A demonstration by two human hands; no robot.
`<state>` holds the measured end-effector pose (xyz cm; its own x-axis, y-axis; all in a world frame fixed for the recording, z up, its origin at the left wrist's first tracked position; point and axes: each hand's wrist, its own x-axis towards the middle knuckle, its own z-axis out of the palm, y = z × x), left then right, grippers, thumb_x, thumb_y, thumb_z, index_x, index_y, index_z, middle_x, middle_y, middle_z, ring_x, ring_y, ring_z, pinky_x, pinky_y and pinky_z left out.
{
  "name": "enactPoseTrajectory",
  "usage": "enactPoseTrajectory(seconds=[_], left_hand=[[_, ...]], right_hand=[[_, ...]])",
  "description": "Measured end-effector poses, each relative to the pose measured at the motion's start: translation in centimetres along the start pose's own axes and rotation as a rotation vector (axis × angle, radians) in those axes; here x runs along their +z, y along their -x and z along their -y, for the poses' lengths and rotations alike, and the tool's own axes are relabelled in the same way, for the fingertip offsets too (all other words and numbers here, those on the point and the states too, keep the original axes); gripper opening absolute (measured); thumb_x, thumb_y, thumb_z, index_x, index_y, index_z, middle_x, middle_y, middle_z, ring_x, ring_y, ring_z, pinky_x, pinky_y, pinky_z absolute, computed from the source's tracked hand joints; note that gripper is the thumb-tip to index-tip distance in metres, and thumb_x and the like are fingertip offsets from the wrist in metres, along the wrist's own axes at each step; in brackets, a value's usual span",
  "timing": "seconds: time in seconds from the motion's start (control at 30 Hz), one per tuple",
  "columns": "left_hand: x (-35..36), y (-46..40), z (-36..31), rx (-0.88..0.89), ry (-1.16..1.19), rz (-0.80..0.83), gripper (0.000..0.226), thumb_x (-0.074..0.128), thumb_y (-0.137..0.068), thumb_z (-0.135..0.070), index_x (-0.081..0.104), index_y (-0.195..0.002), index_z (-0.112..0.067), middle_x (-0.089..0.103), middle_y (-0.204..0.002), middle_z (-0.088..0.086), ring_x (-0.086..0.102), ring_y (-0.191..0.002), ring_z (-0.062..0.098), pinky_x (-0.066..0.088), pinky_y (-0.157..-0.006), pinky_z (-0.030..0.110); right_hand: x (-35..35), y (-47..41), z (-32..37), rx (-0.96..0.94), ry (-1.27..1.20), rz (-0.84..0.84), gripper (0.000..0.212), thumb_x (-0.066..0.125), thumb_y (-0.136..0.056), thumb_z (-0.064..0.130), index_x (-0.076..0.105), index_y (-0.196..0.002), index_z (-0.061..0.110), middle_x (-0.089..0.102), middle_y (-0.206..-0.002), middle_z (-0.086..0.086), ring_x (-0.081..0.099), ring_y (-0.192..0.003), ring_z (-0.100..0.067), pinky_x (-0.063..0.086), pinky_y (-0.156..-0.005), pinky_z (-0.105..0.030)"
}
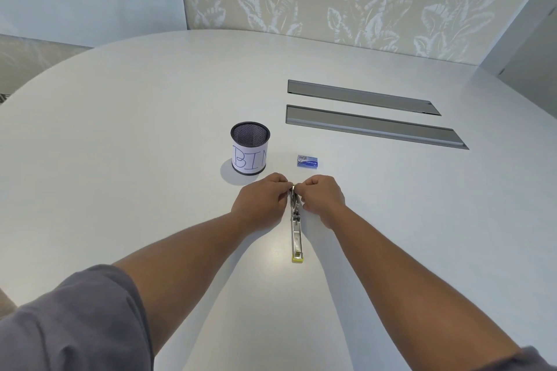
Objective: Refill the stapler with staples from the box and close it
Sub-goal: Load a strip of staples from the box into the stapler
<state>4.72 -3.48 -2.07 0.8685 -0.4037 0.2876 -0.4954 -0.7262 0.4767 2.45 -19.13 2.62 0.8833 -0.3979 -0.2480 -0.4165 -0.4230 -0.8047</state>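
A metal stapler [296, 238] with a yellow tip lies lengthwise on the white table [150, 129], its yellow end toward me. It is swung open, and its far half stands up between my hands. My left hand [261, 202] and my right hand [323, 199] pinch that raised far end from either side, fingertips meeting at its top. A small blue staple box [307, 161] lies on the table just beyond my right hand, and looks shut. No loose staples are visible.
A black mesh cup [250, 148] with a paper label reading "BIN" stands to the left of the box, beyond my left hand. Two long grey cable hatches [373, 126] are set into the table at the far right. A patterned wall rises behind the table.
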Motion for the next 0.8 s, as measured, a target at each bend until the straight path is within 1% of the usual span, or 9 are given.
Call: enactPoseTrajectory(seconds=[0.1, 0.23, 0.3, 0.43, 0.53, 0.63, 0.8], left_hand=[[-0.02, 0.01, -0.01, -0.004, -0.001, 0.001, 0.034, 0.043, -0.094, -0.032, 0.066, -0.119, -0.037, 0.058, -0.120, -0.022, 0.064, -0.093, 0.009, 0.054, -0.073, 0.032], [-0.01, -0.01, 0.00, -0.004, 0.000, 0.005, 0.035, 0.043, -0.094, -0.033, 0.065, -0.120, -0.038, 0.057, -0.120, -0.024, 0.063, -0.094, 0.008, 0.054, -0.074, 0.032], [-0.02, 0.02, -0.03, -0.001, 0.006, 0.004, 0.033, 0.042, -0.094, -0.033, 0.064, -0.118, -0.039, 0.057, -0.119, -0.024, 0.063, -0.093, 0.008, 0.055, -0.073, 0.033], [-0.02, 0.04, -0.03, 0.004, 0.002, 0.002, 0.032, 0.041, -0.093, -0.034, 0.064, -0.114, -0.039, 0.057, -0.117, -0.024, 0.064, -0.091, 0.009, 0.056, -0.072, 0.035], [0.00, 0.03, 0.01, 0.007, 0.007, 0.000, 0.034, 0.042, -0.093, -0.034, 0.064, -0.117, -0.039, 0.057, -0.118, -0.024, 0.064, -0.092, 0.009, 0.056, -0.073, 0.034], [0.00, -0.02, 0.03, 0.011, -0.008, 0.007, 0.034, 0.041, -0.094, -0.034, 0.064, -0.119, -0.039, 0.057, -0.118, -0.023, 0.064, -0.092, 0.010, 0.056, -0.072, 0.034], [0.07, -0.05, 0.07, 0.005, -0.010, 0.009, 0.035, 0.042, -0.094, -0.033, 0.065, -0.120, -0.037, 0.057, -0.119, -0.023, 0.064, -0.094, 0.009, 0.055, -0.073, 0.034]], right_hand=[[-0.23, 0.14, -0.09, 0.008, -0.029, 0.048, 0.022, 0.075, -0.064, 0.033, 0.071, -0.076, 0.015, 0.069, -0.061, 0.006, 0.065, -0.058, -0.016, 0.064, -0.078, -0.049], [-0.42, 0.24, -0.23, 0.028, -0.079, 0.087, 0.011, 0.073, -0.069, 0.027, 0.068, -0.073, 0.018, 0.068, -0.067, 0.002, 0.064, -0.063, -0.018, 0.062, -0.082, -0.050], [-0.41, 0.13, -0.24, 0.041, -0.108, 0.076, 0.014, 0.072, -0.074, 0.031, 0.066, -0.070, 0.019, 0.068, -0.069, 0.000, 0.065, -0.067, -0.019, 0.063, -0.082, -0.049], [-0.11, -0.18, -0.21, 0.025, -0.059, 0.025, 0.026, 0.074, -0.079, 0.043, 0.067, -0.071, 0.020, 0.071, -0.066, 0.001, 0.068, -0.060, -0.018, 0.064, -0.080, -0.047], [0.04, -0.29, -0.12, 0.007, -0.010, 0.002, 0.027, 0.074, -0.079, 0.043, 0.069, -0.075, 0.017, 0.074, -0.068, 0.000, 0.072, -0.063, -0.020, 0.064, -0.080, -0.048], [0.06, -0.31, -0.10, 0.003, -0.008, 0.005, 0.025, 0.075, -0.078, 0.041, 0.070, -0.076, 0.016, 0.075, -0.070, -0.002, 0.070, -0.060, -0.017, 0.064, -0.078, -0.048], [0.01, -0.31, -0.24, 0.015, -0.031, 0.033, 0.018, 0.076, -0.072, 0.036, 0.070, -0.075, 0.019, 0.072, -0.065, 0.003, 0.068, -0.060, -0.016, 0.065, -0.077, -0.047]])
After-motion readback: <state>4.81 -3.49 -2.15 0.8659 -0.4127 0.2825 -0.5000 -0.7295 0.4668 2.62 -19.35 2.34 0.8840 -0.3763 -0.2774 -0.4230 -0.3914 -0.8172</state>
